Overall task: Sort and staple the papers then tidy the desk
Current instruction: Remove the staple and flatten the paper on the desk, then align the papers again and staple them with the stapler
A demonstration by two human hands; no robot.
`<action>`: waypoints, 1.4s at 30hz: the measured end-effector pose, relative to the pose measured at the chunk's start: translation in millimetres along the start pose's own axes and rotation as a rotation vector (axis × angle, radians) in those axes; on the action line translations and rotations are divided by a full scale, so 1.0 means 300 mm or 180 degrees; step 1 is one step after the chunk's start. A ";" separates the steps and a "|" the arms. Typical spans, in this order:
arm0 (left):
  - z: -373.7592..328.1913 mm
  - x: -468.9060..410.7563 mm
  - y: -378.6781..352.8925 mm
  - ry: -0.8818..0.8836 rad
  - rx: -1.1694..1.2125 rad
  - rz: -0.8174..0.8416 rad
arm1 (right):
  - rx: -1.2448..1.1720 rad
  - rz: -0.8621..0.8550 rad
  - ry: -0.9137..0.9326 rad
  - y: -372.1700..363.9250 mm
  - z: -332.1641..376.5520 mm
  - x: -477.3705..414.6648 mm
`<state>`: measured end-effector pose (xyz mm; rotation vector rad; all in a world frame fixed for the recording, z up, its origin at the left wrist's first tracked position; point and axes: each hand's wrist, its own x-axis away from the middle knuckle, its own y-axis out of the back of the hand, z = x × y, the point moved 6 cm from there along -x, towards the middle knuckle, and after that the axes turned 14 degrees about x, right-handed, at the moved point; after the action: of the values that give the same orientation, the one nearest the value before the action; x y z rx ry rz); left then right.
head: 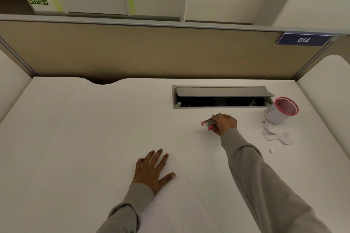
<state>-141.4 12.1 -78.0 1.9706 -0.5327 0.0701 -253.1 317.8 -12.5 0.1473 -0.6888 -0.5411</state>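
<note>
Papers [170, 204] lay well in front of the cable hatch [221, 91], toward the person. The left hand [151, 171] lay on them with its fingers [158, 156] straight and spread, holding nothing. Just in front of the hatch, the right hand [226, 124] had its fingers [217, 117] curled round a pink stapler [208, 124]. Whether the stapler touched the tabletop [85, 128] could not be told.

The sheets were pinned only by a flat palm, so they probably could fan out of line if that hand eased off, and the staple would then catch too few of them. White paper on a white surface also made the corner hard to judge.

Right of the hatch, a pink-rimmed cup [278, 113] looked tilted, with paper scraps [272, 135] just in front of it. A passing sleeve might sweep them into the open hatch.
</note>
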 end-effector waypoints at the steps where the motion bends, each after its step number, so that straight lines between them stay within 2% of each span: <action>1: 0.000 -0.001 -0.004 0.0008 0.0023 -0.0006 | -0.0241 0.0011 -0.0100 -0.007 -0.001 -0.005; 7: -0.005 -0.012 -0.015 0.0219 0.0267 0.0019 | -0.1391 -0.0248 -0.0532 -0.047 -0.073 -0.019; 12: -0.007 -0.015 -0.013 0.0264 0.0330 0.0042 | -0.1715 -0.0588 -0.0174 -0.078 -0.135 -0.008; 15: -0.008 -0.019 -0.016 0.0316 0.0369 0.0046 | -0.1653 -0.0457 -0.0008 -0.096 -0.144 0.001; 18: -0.009 -0.023 -0.016 0.0355 0.0409 0.0051 | -0.1339 -0.0458 0.0102 -0.096 -0.158 -0.002; 22: -0.009 -0.021 -0.012 0.0333 0.0416 0.0083 | 0.0513 -0.0902 0.0423 -0.064 -0.135 0.012; 25: -0.010 -0.018 -0.011 0.0308 0.0399 0.0117 | 0.1140 -0.1067 0.0904 -0.072 -0.099 0.031; 31: -0.008 -0.019 -0.011 0.0296 0.0396 0.0108 | 0.1760 -0.1227 0.1105 -0.107 -0.096 0.020; 36: -0.007 -0.018 -0.010 0.0313 0.0446 0.0079 | 0.2020 -0.1091 0.1143 -0.119 -0.106 0.015; 39: -0.011 -0.020 -0.006 0.0292 0.0422 0.0096 | 0.1766 -0.1006 0.1121 -0.099 -0.120 0.047; 42: -0.015 -0.020 0.005 0.0295 0.0405 0.0112 | 0.1721 -0.1116 0.1500 -0.088 -0.120 0.143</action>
<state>-146.5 17.4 -76.2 2.0706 -0.5131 0.2212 -213.8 271.3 -23.8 0.8868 -0.3305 -0.6144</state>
